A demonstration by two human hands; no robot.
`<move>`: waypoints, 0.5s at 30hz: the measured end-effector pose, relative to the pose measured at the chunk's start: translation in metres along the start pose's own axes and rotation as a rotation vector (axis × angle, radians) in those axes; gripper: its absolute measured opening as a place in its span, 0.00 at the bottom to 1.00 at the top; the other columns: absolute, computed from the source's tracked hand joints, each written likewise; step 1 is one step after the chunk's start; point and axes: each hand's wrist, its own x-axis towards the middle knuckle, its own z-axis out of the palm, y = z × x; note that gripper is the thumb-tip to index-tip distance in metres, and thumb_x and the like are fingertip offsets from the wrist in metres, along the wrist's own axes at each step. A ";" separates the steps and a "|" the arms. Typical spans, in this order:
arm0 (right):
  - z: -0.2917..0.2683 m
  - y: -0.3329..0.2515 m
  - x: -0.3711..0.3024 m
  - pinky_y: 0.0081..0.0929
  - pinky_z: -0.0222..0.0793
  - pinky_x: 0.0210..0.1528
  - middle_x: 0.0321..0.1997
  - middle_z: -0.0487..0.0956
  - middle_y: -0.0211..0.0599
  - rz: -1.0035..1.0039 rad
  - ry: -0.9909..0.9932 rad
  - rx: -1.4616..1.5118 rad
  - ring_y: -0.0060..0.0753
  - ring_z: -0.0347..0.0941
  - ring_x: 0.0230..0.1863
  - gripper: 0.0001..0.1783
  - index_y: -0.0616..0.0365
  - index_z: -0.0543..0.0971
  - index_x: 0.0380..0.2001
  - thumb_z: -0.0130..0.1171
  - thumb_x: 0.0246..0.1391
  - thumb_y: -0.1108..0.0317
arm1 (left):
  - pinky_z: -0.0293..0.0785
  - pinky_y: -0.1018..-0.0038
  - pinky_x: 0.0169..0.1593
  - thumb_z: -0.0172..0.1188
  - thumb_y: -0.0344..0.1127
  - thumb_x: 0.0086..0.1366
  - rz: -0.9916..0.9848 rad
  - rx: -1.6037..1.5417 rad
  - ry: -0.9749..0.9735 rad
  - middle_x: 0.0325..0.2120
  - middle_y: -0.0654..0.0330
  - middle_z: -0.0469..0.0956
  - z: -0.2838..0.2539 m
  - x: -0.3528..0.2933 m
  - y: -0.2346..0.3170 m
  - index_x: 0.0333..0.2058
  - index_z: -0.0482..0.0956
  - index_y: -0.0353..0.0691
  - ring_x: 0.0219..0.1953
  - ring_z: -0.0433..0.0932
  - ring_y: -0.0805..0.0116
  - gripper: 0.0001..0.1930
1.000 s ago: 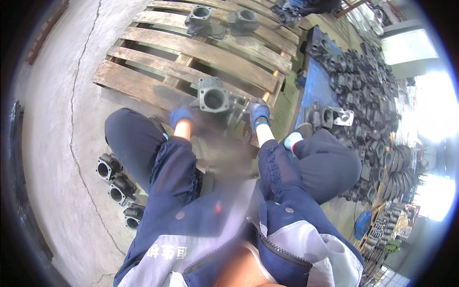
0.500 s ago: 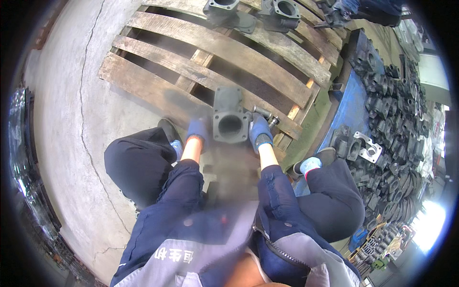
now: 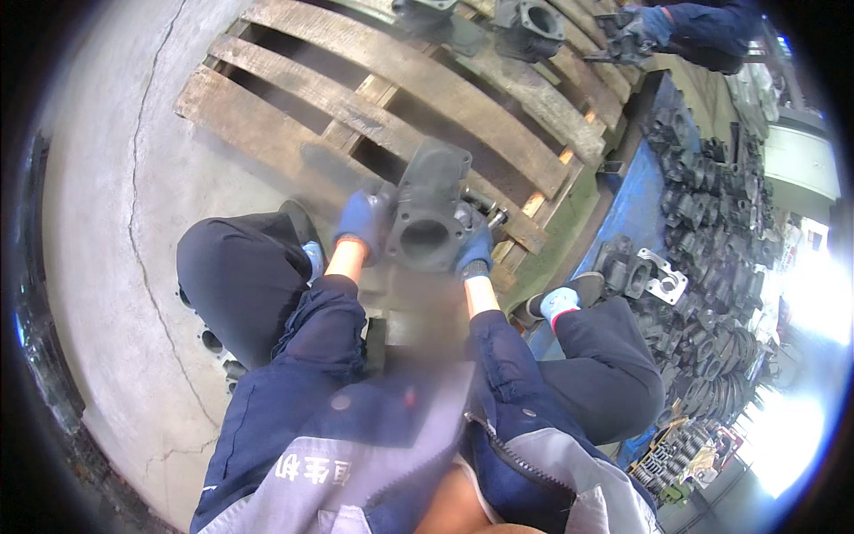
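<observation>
A dark grey metal casting (image 3: 431, 169), with a square flange around a round bore, is raised in front of me at the pallet's near edge. My left hand (image 3: 363, 218), in a blue glove, grips its left side. At the flange's right side my right hand (image 3: 476, 247), gloved the same way, is closed on it; its fingers are partly hidden. A slim metal hand tool (image 3: 486, 206) lies on the pallet just beyond the right hand. I cannot tell if they touch.
The wooden pallet (image 3: 294, 80) bears more castings (image 3: 529, 28) at its far side. A co-worker's gloved hand (image 3: 654, 25) holds a dark part at the far right. A blue metal bin (image 3: 627, 191) and heaped castings (image 3: 703, 258) stand right. Parts (image 3: 212, 341) lie by my left leg.
The casting has tilted, its far end leaning right, and both hands have moved with it. The whole view has shifted slightly. The co-worker's hand has come further into sight.
</observation>
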 end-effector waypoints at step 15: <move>-0.004 -0.210 -0.186 0.49 0.68 0.49 0.38 0.80 0.54 -0.549 -0.187 -0.543 0.60 0.74 0.43 0.22 0.60 0.79 0.41 0.47 0.61 0.52 | 0.73 0.69 0.40 0.57 0.52 0.61 0.324 0.277 -0.533 0.33 0.53 0.80 -0.070 -0.084 0.195 0.43 0.78 0.35 0.35 0.78 0.64 0.24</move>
